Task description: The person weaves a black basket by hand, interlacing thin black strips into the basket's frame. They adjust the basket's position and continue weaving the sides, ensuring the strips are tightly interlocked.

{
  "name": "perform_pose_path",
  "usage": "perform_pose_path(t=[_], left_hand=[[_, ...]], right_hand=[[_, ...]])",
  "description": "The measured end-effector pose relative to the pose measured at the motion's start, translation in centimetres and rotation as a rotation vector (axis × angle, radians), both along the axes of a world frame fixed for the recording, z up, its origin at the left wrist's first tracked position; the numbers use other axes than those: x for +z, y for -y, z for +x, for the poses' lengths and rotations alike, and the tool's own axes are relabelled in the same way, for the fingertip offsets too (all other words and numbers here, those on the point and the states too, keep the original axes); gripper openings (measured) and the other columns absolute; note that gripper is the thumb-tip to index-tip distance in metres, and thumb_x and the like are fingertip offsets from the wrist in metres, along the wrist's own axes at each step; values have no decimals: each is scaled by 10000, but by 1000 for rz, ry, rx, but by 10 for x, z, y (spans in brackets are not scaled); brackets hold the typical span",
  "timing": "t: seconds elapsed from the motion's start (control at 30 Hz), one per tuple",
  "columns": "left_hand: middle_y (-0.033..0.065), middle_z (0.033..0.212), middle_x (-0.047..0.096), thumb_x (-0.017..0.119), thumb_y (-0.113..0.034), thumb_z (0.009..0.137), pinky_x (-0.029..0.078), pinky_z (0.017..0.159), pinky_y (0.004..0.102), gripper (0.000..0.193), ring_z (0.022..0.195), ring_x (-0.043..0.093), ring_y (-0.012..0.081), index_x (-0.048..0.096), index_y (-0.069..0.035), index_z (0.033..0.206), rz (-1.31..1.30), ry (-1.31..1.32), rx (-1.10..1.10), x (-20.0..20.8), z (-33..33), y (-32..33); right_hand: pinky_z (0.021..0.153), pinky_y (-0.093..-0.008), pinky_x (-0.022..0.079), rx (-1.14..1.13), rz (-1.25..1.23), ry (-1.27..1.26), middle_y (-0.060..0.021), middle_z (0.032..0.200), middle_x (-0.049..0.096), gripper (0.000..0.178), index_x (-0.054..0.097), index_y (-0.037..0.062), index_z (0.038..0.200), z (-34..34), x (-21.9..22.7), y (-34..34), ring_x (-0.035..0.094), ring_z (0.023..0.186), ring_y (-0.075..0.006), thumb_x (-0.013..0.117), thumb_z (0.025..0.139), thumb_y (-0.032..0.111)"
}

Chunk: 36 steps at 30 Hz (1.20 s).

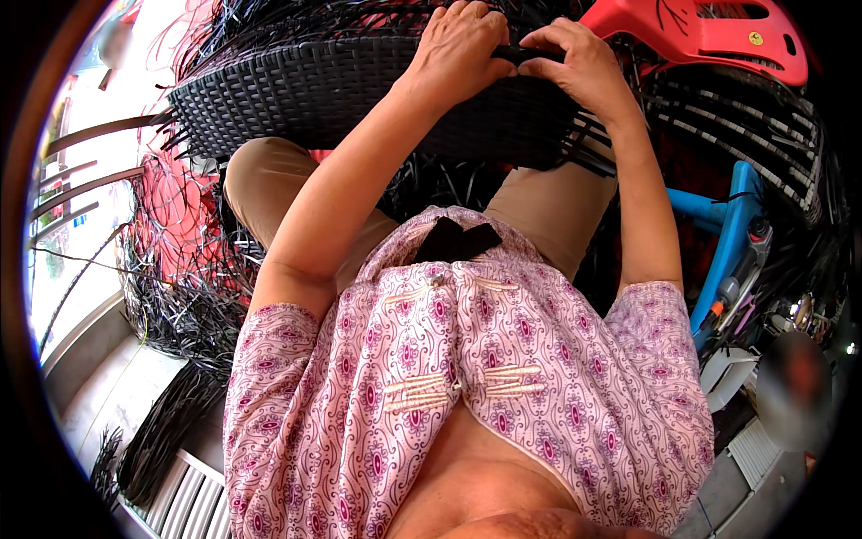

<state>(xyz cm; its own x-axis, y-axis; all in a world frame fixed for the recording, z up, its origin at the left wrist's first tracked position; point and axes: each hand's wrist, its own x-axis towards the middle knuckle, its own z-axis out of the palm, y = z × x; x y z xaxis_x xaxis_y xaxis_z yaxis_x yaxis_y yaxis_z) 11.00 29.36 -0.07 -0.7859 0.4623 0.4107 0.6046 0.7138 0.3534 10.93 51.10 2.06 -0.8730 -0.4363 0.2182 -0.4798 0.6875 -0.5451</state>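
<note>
grip: both hands are up at the far edge of the woven panel (359, 94), fingers curled down over its rim
left hand: the left hand (462, 40) is clamped on the dark strand (530, 54), knuckles up, thumb tucked under
right hand: the right hand (575, 58) pinches that same strand just beside the left, fingertips closed on it
strand: short black strip running between the two hands, lying along the panel's top rim; where its end goes is hidden, probably into the weave
panel: black wicker-style piece resting across the lap, over the tan trousers (269, 180), tilted away from the body
step in hand: looks like a weaving pass at the rim, the strand being held taut between the hands
next move: calls for keeping tension with one hand while the other feeds the strip through a gap, small and precise
around: loose black strips (180, 305) heaped at the left, a red plastic chair (700, 31) beyond the right hand, a blue frame (732, 234) at the right
</note>
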Motion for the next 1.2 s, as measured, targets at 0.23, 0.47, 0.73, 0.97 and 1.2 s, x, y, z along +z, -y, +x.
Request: perform_pose_path(t=[0.23, 0.47, 0.73, 0.97, 1.2], left_hand=[[74, 998, 649, 840, -280, 727, 455, 898, 428, 342, 1036, 620, 296, 647, -90, 937, -42, 82, -1, -5, -5, -2], [55, 967, 619, 823, -269, 756, 434, 877, 423, 322, 1006, 606, 280, 621, -104, 945, -29, 51, -61, 0, 7, 0], [61, 996, 592, 822, -275, 770, 420, 913, 415, 343, 1052, 576, 285, 624, -106, 993, 42, -14, -70, 10, 19, -5], [45, 1159, 606, 778, -289, 834, 386, 1001, 417, 493, 1116, 550, 258, 656, -156, 1293, 48, -126, -66, -10, 33, -24], [48, 1271, 622, 744, -341, 876, 350, 1057, 435, 448, 1199, 568, 251, 671, -155, 1277, 116, -99, -72, -18, 32, -39]], right_hand=[[806, -379, 549, 11, -12, 223, -92, 959, 719, 316, 725, 43, 952, -12, 2, 3, 706, 910, -254, 852, 721, 218], [846, -403, 526, 60, 107, -96, -58, 913, 668, 231, 715, 94, 956, 5, 0, -1, 649, 920, -263, 813, 757, 158], [771, -363, 538, -87, -57, -400, -37, 852, 650, 132, 714, 82, 903, 36, 0, -8, 634, 817, -232, 779, 792, 52], [655, -257, 528, -608, -601, 35, -40, 824, 728, 161, 750, 7, 960, 73, -13, -35, 647, 709, -97, 756, 911, 160], [594, -267, 505, -753, -544, 326, -52, 705, 672, 426, 751, -11, 943, 56, -6, -30, 624, 643, -105, 750, 902, 413]])
